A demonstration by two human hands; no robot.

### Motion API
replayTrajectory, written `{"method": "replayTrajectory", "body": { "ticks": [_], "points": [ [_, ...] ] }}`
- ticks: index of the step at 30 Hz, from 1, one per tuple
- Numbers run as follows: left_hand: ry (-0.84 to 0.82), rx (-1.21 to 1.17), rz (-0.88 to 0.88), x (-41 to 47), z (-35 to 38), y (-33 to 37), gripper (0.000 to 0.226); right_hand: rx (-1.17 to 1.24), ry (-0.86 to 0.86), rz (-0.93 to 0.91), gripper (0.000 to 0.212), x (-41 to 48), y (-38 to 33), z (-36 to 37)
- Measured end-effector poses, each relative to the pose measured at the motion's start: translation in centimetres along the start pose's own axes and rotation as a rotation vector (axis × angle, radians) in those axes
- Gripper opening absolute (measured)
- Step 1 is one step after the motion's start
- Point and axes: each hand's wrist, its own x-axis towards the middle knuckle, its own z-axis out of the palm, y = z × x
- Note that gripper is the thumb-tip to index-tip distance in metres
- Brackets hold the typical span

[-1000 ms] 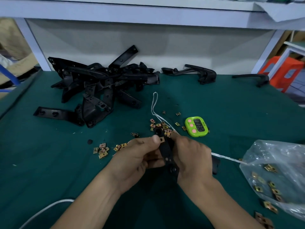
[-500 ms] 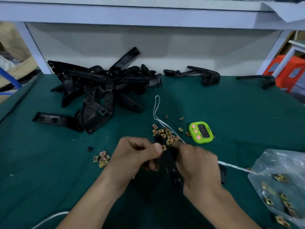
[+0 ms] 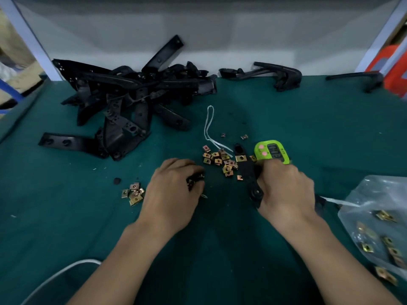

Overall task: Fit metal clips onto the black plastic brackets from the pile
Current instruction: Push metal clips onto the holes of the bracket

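Black bracket [image 3: 247,171] held in right hand [image 3: 286,190], grip curled round it; metal clip [image 3: 241,158] seen fitted near far end. Left hand [image 3: 174,192] grip curled, maybe on small clips [image 3: 195,181], blurred

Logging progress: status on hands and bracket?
Right hand grips bracket, one clip fitted. Left hand curled over loose clips, grip unclear. Green timer close, not blocking.

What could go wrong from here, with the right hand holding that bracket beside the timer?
1. The bracket in the right hand points into the loose clips, close to the green timer; swinging it may scatter clips or knock the timer.
2. The white cord runs into that heap and could snag.
3. The fitted clip may not be fully seated; I cannot tell.
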Motion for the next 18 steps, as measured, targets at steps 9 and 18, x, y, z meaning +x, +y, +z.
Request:
{"method": "replayTrajectory", "body": {
  "ticks": [9,18],
  "points": [
    [0.237,-0.024,-0.019,-0.8,-0.8,1.4,0.018,0.042,0.007,0.036,0.021,-0.1,0.2,-0.1],
    [-0.024,-0.974,-0.353,-1.3,-0.6,3.6,0.016,0.020,0.037,0.002,0.017,-0.2,-0.5,-0.1]
  ]
}}
